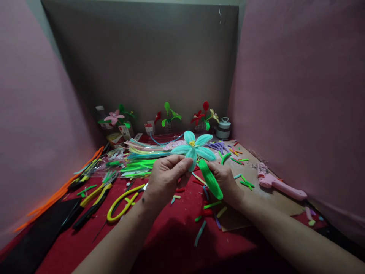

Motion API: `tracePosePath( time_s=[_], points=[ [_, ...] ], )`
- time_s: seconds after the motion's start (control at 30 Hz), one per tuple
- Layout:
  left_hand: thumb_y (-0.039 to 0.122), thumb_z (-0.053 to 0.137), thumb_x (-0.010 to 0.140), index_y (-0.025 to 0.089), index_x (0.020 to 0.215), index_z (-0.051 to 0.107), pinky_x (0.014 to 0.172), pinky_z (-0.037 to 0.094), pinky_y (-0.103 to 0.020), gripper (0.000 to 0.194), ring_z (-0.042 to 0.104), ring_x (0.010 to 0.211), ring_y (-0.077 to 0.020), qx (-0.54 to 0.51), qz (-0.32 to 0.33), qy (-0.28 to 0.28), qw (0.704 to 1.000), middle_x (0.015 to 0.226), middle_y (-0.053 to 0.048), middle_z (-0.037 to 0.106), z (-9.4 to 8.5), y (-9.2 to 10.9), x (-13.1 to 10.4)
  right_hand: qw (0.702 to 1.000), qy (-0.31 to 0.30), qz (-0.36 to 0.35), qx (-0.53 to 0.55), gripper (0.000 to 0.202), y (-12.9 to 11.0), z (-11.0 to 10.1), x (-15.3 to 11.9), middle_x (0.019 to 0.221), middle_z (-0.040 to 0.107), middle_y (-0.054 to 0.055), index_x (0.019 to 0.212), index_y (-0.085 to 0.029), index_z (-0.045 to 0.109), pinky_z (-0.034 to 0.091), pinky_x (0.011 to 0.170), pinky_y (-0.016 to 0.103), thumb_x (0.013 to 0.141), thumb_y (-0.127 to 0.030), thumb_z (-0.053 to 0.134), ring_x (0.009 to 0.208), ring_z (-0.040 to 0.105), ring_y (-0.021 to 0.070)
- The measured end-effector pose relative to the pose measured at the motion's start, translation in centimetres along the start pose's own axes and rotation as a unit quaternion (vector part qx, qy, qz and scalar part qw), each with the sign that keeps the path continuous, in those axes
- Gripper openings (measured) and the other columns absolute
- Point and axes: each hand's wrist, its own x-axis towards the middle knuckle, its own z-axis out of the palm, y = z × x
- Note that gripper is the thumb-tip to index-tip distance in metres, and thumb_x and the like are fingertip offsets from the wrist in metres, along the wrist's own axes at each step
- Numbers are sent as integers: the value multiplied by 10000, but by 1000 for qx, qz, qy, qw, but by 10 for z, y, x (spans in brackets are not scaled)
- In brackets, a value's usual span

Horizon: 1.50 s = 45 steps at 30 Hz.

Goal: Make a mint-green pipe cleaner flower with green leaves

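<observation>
A turquoise pipe-cleaner flower (195, 147) with a yellow centre is held up over the red table (171, 232). My left hand (165, 177) pinches it just below the petals. A bright green pipe-cleaner leaf (210, 179) hangs down from the flower's base, and my right hand (225, 180) grips it from the right. Both hands are close together, thumbs toward the flower.
Bundles of coloured pipe cleaners (139, 158) lie behind the hands, yellow-handled scissors (124, 201) and pliers (92, 199) to the left. A pink glue gun (278, 184) rests on a cardboard sheet (256, 198) at right. Finished flowers (115, 118) and a small jar (223, 128) stand along the back wall.
</observation>
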Motion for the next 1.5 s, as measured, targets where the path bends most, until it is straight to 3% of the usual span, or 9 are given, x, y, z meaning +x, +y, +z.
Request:
tracePosePath(
  time_s=[0.1,0.23,0.57,0.8,1.07,1.2,1.3,1.43,1.5],
  points=[
    [378,657,718,158,489,524,392,254,-216,345,361,378,-59,67,46,15,997,419,25,439,0,-1,0,999,-21,11,39,161,-4,-1,0,641,534,10,812,-195,567,439,584,253,819,-149,413,603,517,137],
    [351,634,750,155,518,547,394,254,-210,316,362,376,-54,68,62,23,996,423,31,444,-2,-5,1,998,-27,1,64,140,-8,0,-1,669,544,25,760,-192,539,442,604,272,828,-186,417,626,520,143],
    [314,637,756,134,548,518,417,281,-193,299,393,401,-49,1,40,7,999,444,31,459,-2,-5,1,998,-11,-26,58,91,0,4,0,669,542,26,742,-185,516,443,642,275,801,-148,457,653,523,146],
    [390,544,809,127,649,561,379,261,-193,308,393,372,-51,-89,20,-15,996,490,24,478,-4,-12,4,996,35,-61,53,147,4,5,2,607,479,-15,670,-190,454,378,526,224,804,-131,462,559,448,108],
    [327,615,762,127,542,494,359,237,-167,321,360,362,-32,-42,-12,-33,999,455,39,437,-6,-25,11,998,7,-63,28,107,15,7,-3,652,517,-5,731,-201,490,395,578,241,830,-168,465,602,488,121],
    [353,619,755,128,584,525,345,229,-160,298,348,345,-26,-10,-16,-7,1000,463,51,432,-11,-33,17,999,9,-12,31,136,14,6,-5,608,528,-9,737,-213,506,394,534,239,833,-141,442,550,490,124],
    [363,624,747,128,607,539,341,237,-160,286,342,341,-25,23,-21,14,999,464,54,439,-16,-41,22,998,42,38,-1,140,14,-7,3,601,565,4,744,-205,554,394,520,239,830,-175,448,535,511,128],
    [367,616,747,128,597,534,333,218,-166,294,332,318,-29,70,-23,20,997,433,57,431,-20,-52,27,964,90,218,-127,201,35,-39,28,570,606,36,721,-157,623,393,528,233,805,-281,489,541,569,146],
    [363,607,750,129,609,540,330,212,-171,282,333,312,-33,76,-27,20,997,431,58,433,-21,-55,29,926,47,324,-190,239,55,-54,39,600,638,54,775,-144,660,393,527,216,814,-278,467,533,589,138]
  ],
)
